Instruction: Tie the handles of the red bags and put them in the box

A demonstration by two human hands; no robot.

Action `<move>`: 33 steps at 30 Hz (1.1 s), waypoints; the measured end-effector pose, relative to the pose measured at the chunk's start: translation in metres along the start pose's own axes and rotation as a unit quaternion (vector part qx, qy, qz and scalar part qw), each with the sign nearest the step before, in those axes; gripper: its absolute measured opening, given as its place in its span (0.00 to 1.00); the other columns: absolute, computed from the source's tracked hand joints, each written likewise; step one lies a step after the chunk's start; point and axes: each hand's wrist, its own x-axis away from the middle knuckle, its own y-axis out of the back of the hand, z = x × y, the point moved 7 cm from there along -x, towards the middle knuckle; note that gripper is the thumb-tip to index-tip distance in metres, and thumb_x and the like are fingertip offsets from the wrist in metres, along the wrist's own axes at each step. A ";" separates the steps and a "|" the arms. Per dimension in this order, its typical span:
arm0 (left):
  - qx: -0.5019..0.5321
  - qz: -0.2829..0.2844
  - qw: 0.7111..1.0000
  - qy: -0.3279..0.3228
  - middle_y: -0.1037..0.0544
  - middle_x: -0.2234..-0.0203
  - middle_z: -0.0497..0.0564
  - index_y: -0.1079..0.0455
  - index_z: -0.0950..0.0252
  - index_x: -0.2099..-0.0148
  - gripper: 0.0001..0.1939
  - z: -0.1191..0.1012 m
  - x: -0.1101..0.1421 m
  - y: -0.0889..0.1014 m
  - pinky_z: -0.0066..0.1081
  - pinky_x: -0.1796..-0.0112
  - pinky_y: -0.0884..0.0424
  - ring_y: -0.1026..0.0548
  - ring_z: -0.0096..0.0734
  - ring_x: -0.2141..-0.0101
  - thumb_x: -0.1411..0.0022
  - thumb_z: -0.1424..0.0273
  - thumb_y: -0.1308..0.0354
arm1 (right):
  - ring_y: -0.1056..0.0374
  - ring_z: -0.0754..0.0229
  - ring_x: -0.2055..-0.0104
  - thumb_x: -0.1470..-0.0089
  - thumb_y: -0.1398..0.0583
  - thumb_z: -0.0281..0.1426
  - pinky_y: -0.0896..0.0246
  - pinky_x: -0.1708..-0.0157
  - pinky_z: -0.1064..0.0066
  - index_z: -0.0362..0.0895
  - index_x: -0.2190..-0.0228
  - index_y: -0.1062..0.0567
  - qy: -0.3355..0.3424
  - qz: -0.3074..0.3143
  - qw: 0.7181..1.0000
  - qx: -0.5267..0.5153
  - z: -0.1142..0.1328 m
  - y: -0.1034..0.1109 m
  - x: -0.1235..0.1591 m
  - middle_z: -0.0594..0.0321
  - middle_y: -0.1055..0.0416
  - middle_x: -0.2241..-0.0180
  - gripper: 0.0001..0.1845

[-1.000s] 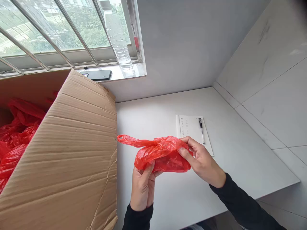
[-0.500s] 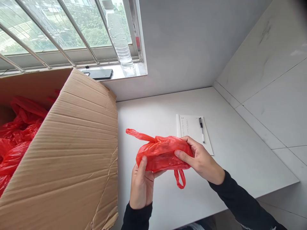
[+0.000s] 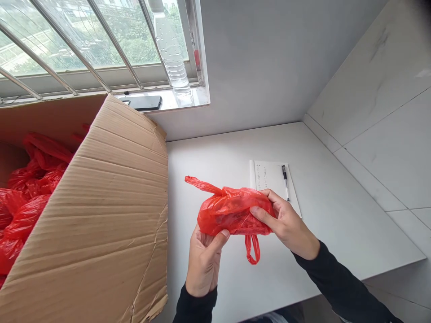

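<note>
A red plastic bag, wrapped round something I cannot make out, is held above the white table. My left hand grips its lower left side, thumb on the near edge and the other fingers mostly hidden beneath. At the right end, my right hand is closed on the bag, with the thumb pressed on its front. One twisted handle sticks out to the upper left; another loop hangs below. Behind the bag lies a sheet of paper with writing, partly covered by it.
A large open cardboard box at the left contains several red plastic bags. On the paper rests a black pen. The windowsill bears a clear bottle and a dark phone. Walls bound the table behind and at right.
My left thumb has slid right along the bag, from its front left part to its lower edge. The bag has turned slightly in my hands. The view has shifted a little.
</note>
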 end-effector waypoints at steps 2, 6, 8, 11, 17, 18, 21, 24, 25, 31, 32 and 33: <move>-0.014 0.003 1.000 -0.005 0.19 0.55 0.56 0.25 0.62 0.49 0.21 0.001 -0.001 0.002 0.42 0.51 0.27 0.24 0.51 0.49 0.46 0.70 0.29 | 0.29 0.56 0.60 0.38 0.38 0.43 0.29 0.58 0.62 0.49 0.58 0.29 -0.002 0.000 1.000 0.001 -0.001 0.000 0.000 0.64 0.28 0.63 0.13; -0.032 0.006 0.999 -0.017 0.18 0.57 0.55 0.25 0.61 0.50 0.20 0.000 -0.001 0.003 0.40 0.52 0.27 0.23 0.48 0.53 0.46 0.70 0.29 | 0.28 0.56 0.58 0.39 0.37 0.43 0.28 0.57 0.62 0.50 0.54 0.31 -0.012 0.011 1.000 0.008 -0.003 0.000 0.000 0.63 0.26 0.59 0.16; -0.041 0.004 0.999 -0.022 0.18 0.57 0.55 0.25 0.61 0.50 0.21 -0.002 0.000 0.003 0.41 0.52 0.27 0.22 0.49 0.53 0.47 0.70 0.28 | 0.27 0.55 0.56 0.41 0.35 0.43 0.28 0.56 0.62 0.52 0.51 0.33 -0.018 0.021 1.000 0.008 -0.003 -0.002 0.001 0.63 0.26 0.56 0.21; -0.057 0.011 0.998 -0.020 0.18 0.57 0.55 0.24 0.61 0.51 0.21 -0.004 0.003 0.000 0.42 0.52 0.27 0.22 0.49 0.54 0.47 0.68 0.28 | 0.26 0.55 0.56 0.41 0.35 0.43 0.27 0.56 0.63 0.52 0.50 0.34 -0.014 0.029 0.999 0.009 -0.001 -0.004 0.001 0.62 0.25 0.56 0.21; 0.017 -0.008 1.000 0.005 0.20 0.52 0.57 0.28 0.60 0.44 0.20 -0.009 0.005 -0.008 0.47 0.51 0.25 0.25 0.53 0.47 0.36 0.60 0.39 | 0.27 0.56 0.61 0.40 0.36 0.44 0.26 0.61 0.65 0.51 0.54 0.31 -0.017 0.019 0.999 0.023 0.003 -0.005 0.004 0.62 0.26 0.58 0.17; 0.026 -0.021 0.999 0.010 0.20 0.52 0.57 0.27 0.60 0.45 0.18 -0.008 0.004 -0.006 0.46 0.52 0.25 0.25 0.52 0.47 0.35 0.60 0.40 | 0.27 0.56 0.61 0.40 0.37 0.43 0.26 0.61 0.65 0.51 0.55 0.31 -0.013 0.017 0.999 0.030 0.003 -0.006 0.006 0.62 0.26 0.58 0.16; 0.039 -0.052 0.998 0.011 0.22 0.49 0.55 0.28 0.58 0.45 0.17 -0.001 0.002 0.001 0.43 0.51 0.25 0.27 0.48 0.45 0.34 0.62 0.40 | 0.28 0.56 0.61 0.40 0.37 0.39 0.26 0.61 0.64 0.52 0.56 0.30 0.037 -0.019 0.996 0.074 0.009 -0.005 0.010 0.62 0.28 0.58 0.11; 0.056 -0.083 0.995 0.011 0.26 0.43 0.54 0.30 0.56 0.43 0.17 0.007 0.004 0.005 0.40 0.53 0.25 0.29 0.44 0.44 0.33 0.62 0.41 | 0.28 0.52 0.58 0.41 0.38 0.29 0.27 0.62 0.62 0.53 0.56 0.29 0.177 -0.107 0.960 0.191 0.022 -0.005 0.017 0.60 0.29 0.56 0.11; 0.076 -0.075 0.994 0.020 0.27 0.43 0.54 0.30 0.57 0.43 0.17 0.010 0.005 0.002 0.39 0.54 0.25 0.29 0.44 0.45 0.33 0.61 0.42 | 0.28 0.51 0.56 0.42 0.39 0.26 0.27 0.61 0.60 0.54 0.56 0.28 0.239 -0.127 0.931 0.244 0.026 -0.010 0.022 0.59 0.29 0.56 0.13; 0.190 -0.038 0.975 0.105 0.19 0.53 0.59 0.24 0.64 0.49 0.18 0.016 0.004 -0.010 0.44 0.48 0.27 0.24 0.51 0.47 0.36 0.59 0.39 | 0.27 0.50 0.52 0.45 0.43 0.17 0.33 0.43 0.50 0.47 0.57 0.24 0.442 0.063 0.801 0.399 0.020 -0.077 0.052 0.54 0.23 0.58 0.18; 0.187 -0.061 0.974 0.111 0.18 0.55 0.58 0.24 0.65 0.51 0.16 0.016 0.002 -0.005 0.44 0.48 0.27 0.23 0.51 0.49 0.37 0.61 0.37 | 0.26 0.51 0.52 0.45 0.42 0.18 0.32 0.44 0.52 0.46 0.56 0.25 0.450 0.095 0.799 0.388 0.020 -0.082 0.059 0.54 0.22 0.57 0.18; 0.184 -0.083 0.973 0.111 0.18 0.57 0.57 0.23 0.65 0.52 0.15 0.016 0.000 0.000 0.44 0.48 0.27 0.22 0.50 0.50 0.38 0.64 0.36 | 0.26 0.51 0.53 0.44 0.41 0.19 0.30 0.46 0.54 0.47 0.54 0.25 0.454 0.111 0.803 0.370 0.022 -0.083 0.066 0.54 0.22 0.57 0.18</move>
